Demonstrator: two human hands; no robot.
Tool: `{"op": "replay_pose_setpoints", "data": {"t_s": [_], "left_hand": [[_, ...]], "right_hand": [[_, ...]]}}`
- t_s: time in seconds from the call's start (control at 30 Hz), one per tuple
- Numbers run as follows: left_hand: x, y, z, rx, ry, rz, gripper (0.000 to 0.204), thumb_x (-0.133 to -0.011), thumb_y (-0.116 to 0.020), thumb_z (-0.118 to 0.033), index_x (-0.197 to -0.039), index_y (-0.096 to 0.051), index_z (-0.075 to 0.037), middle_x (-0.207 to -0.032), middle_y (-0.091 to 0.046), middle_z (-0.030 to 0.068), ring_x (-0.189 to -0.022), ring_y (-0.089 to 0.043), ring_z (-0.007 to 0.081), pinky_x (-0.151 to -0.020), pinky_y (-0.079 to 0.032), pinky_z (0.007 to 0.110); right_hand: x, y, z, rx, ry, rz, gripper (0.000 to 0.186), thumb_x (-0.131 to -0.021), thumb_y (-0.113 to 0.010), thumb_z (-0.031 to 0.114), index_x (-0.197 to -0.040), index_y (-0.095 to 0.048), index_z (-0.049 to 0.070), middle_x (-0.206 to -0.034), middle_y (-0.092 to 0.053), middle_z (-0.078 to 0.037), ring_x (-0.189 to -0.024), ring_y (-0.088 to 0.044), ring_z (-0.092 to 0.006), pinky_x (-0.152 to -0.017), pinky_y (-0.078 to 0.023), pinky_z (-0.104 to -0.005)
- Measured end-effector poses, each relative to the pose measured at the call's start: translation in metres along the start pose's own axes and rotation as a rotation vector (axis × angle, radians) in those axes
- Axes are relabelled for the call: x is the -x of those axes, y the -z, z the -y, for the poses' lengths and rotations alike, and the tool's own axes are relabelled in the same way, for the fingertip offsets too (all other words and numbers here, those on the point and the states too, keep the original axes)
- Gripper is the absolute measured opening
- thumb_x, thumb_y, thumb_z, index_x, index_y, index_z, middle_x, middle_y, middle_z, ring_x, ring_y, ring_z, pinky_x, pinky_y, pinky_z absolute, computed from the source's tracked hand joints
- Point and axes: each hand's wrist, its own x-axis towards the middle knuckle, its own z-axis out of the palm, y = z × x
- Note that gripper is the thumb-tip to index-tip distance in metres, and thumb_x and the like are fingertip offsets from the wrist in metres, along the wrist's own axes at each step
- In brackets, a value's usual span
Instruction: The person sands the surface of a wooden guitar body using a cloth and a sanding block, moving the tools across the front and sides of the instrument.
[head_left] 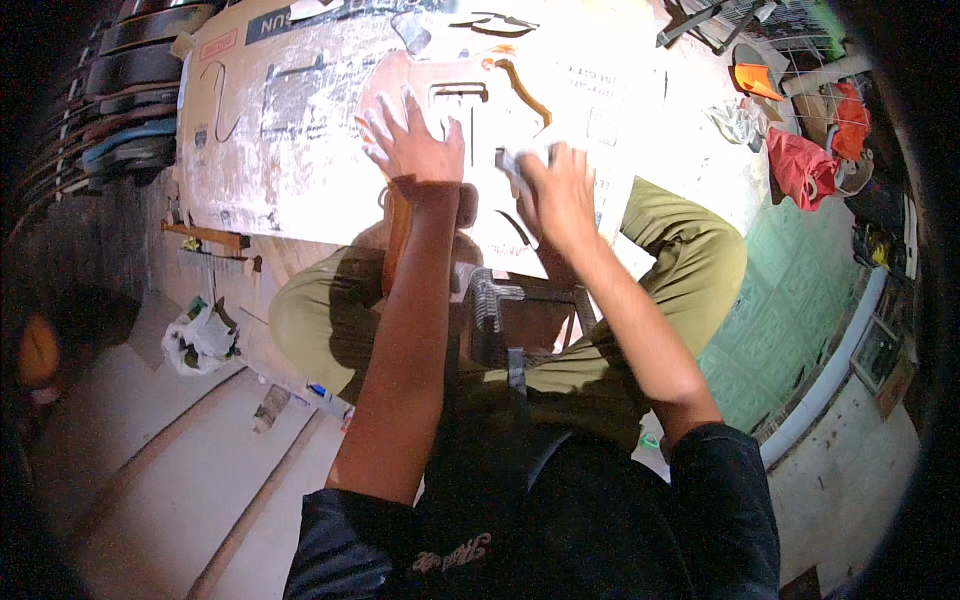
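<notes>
My left hand (410, 145) lies flat with its fingers spread on a pale, overexposed flat piece with curved brown edges (522, 90), which looks like a guitar body. White dust coats its fingertips. Dark slots (460, 92) show in the piece just beyond that hand. To its right, my right hand (562, 190) is closed on a small grey-white pad (512, 168), low over the bright surface. Motion blurs the pad, and glare hides whether it touches the piece. Cardboard (235, 190) with white smears covers the work surface beneath.
A grey scrap (410, 35) and dark curved strips (495, 22) lie at the far edge. Dark curved shapes (125, 100) are stacked at left. Red cloth (800, 165) and an orange item (755, 78) sit at right. A crumpled plastic bag (203, 335) rests at lower left.
</notes>
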Motion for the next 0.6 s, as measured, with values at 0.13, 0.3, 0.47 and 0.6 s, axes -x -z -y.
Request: {"op": "replay_pose_setpoints", "data": {"t_s": [0.13, 0.3, 0.47, 0.6], "left_hand": [[0.003, 0.0, 0.006, -0.017, 0.001, -0.009, 0.078, -0.09, -0.062, -0.049, -0.157, -0.04, -0.015, -0.165, -0.027, 0.0204, -0.154, -0.018, 0.0414, -0.122, -0.016, 0.063], [0.001, 0.003, 0.002, 0.039, 0.03, -0.018, 0.078, -0.087, -0.067, -0.047, -0.153, -0.046, -0.012, -0.165, -0.027, 0.0196, -0.154, -0.016, 0.0442, -0.123, -0.014, 0.063], [0.002, -0.003, 0.003, 0.004, -0.014, -0.071, 0.077, -0.089, -0.063, -0.049, -0.155, -0.043, -0.016, -0.165, -0.029, 0.0198, -0.154, -0.019, 0.041, -0.122, -0.016, 0.063], [0.005, 0.0, 0.005, -0.011, -0.003, -0.034, 0.075, -0.089, -0.064, -0.048, -0.154, -0.045, -0.014, -0.164, -0.029, 0.0203, -0.154, -0.02, 0.0417, -0.121, -0.019, 0.064]], "right_hand": [[0.014, -0.004, 0.006, -0.046, -0.062, 0.039, 0.022, -0.086, -0.067, 0.013, -0.108, -0.066, 0.011, -0.1, -0.053, -0.022, -0.096, -0.05, -0.0394, -0.079, -0.04, -0.0494], [0.082, -0.004, 0.004, -0.021, 0.118, 0.162, 0.023, -0.081, -0.073, 0.015, -0.103, -0.068, 0.014, -0.104, -0.052, -0.021, -0.099, -0.051, -0.0389, -0.083, -0.041, -0.0492], [-0.031, -0.003, 0.0, -0.058, 0.015, -0.08, 0.017, -0.088, -0.067, 0.018, -0.104, -0.066, 0.013, -0.101, -0.054, -0.021, -0.094, -0.051, -0.0394, -0.08, -0.041, -0.0499], [0.042, -0.008, -0.006, -0.068, 0.082, 0.102, 0.023, -0.085, -0.068, 0.017, -0.109, -0.067, 0.015, -0.103, -0.054, -0.021, -0.096, -0.052, -0.0404, -0.081, -0.044, -0.0513]]}}
